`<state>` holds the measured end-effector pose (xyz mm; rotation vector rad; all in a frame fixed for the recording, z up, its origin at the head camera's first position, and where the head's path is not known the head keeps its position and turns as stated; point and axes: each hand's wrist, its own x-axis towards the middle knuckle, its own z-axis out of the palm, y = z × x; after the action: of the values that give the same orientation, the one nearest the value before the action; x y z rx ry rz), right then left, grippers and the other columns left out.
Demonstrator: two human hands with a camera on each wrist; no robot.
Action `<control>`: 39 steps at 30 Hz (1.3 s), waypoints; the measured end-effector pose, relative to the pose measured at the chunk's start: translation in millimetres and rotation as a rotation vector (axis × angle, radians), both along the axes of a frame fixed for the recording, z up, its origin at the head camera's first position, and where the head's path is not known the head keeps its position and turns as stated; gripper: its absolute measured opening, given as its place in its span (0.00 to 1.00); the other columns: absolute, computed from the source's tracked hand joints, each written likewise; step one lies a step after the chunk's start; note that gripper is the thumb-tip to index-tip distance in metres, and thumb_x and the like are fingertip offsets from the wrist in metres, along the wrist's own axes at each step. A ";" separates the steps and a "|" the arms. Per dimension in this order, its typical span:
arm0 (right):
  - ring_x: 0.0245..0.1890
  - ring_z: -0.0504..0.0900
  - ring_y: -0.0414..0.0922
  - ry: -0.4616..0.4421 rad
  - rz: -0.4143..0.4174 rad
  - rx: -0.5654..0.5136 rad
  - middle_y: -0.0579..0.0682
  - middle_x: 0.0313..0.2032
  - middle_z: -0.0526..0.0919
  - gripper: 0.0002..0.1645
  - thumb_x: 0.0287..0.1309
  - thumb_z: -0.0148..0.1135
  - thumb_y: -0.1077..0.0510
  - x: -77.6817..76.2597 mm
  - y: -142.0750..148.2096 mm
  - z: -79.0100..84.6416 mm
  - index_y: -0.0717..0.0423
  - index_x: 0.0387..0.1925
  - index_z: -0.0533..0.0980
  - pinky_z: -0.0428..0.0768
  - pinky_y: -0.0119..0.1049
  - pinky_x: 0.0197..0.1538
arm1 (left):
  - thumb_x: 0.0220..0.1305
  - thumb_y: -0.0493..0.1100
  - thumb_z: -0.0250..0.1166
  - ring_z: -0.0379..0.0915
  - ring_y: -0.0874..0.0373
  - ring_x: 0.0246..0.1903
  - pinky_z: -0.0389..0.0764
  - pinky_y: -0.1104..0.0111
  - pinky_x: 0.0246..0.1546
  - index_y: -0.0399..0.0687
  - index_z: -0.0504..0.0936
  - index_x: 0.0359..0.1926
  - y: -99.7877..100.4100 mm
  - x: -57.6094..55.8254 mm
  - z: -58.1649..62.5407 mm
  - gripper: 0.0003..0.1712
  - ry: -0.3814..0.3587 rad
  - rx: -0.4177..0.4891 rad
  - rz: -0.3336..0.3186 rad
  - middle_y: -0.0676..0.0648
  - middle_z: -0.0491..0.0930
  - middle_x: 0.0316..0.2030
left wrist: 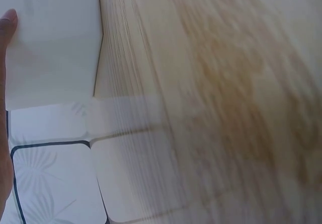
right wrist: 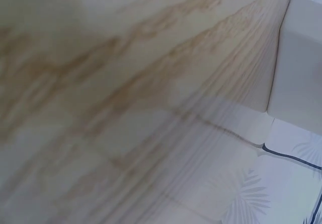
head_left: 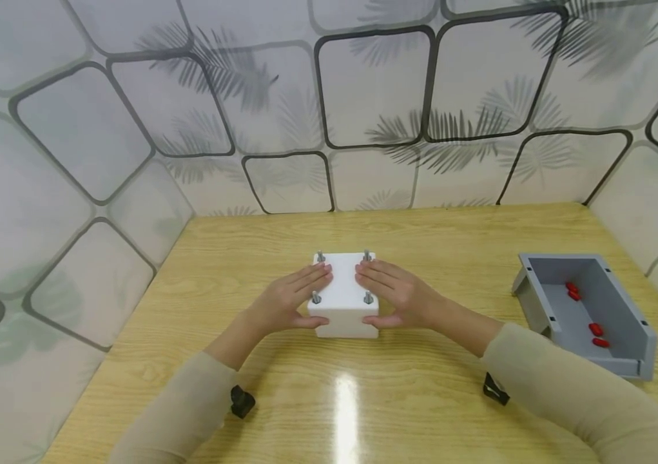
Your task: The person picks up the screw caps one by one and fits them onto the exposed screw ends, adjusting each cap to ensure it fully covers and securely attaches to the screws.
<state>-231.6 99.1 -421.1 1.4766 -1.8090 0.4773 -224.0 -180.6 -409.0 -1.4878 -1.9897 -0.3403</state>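
A white box-shaped block (head_left: 343, 283) sits on the wooden table, a metal bolt (head_left: 368, 297) standing upright near each corner of its top. My left hand (head_left: 290, 299) rests against its left side, straight fingers over the top and thumb along the front face. From the right, my right hand (head_left: 401, 295) touches it in the same way, fingers flat on the top and thumb at the front. In the left wrist view, a thumb lies on the white block (left wrist: 50, 48). Only one end of the block (right wrist: 301, 68) shows in the right wrist view.
A grey open-fronted bin (head_left: 572, 309) stands on the table at the right, with several small red pieces (head_left: 596, 329) inside. Behind the wooden table (head_left: 236, 251) rises a patterned wall covering (head_left: 375, 90). Black wrist gear (head_left: 242, 402) hangs below each sleeve.
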 end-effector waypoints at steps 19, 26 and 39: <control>0.50 0.79 0.59 0.026 0.031 -0.047 0.66 0.50 0.80 0.39 0.57 0.58 0.38 2.2 15.4 -0.4 0.73 0.48 0.76 0.78 0.46 0.56 | 0.48 0.61 0.71 0.72 0.44 0.57 0.72 0.61 0.60 0.29 0.74 0.56 17.5 2.0 -1.4 0.45 0.014 0.012 -0.003 0.34 0.75 0.56; 0.50 0.80 0.59 0.026 0.035 -0.047 0.66 0.51 0.79 0.39 0.58 0.58 0.38 4.0 19.7 0.9 0.72 0.49 0.76 0.78 0.47 0.55 | 0.46 0.61 0.72 0.72 0.44 0.57 0.72 0.62 0.60 0.29 0.75 0.55 22.0 3.6 -2.7 0.45 0.017 0.017 0.000 0.34 0.75 0.56; 0.50 0.80 0.60 0.014 0.029 -0.037 0.66 0.51 0.79 0.39 0.59 0.57 0.38 7.1 29.3 3.1 0.73 0.49 0.76 0.76 0.46 0.58 | 0.43 0.61 0.74 0.72 0.46 0.58 0.72 0.63 0.61 0.31 0.74 0.57 32.9 6.8 -0.7 0.48 0.029 -0.005 0.040 0.36 0.75 0.57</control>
<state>-224.4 128.5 -418.0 1.4797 -1.7609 0.5107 -217.2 -147.7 -409.7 -1.4455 -1.9960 -0.2950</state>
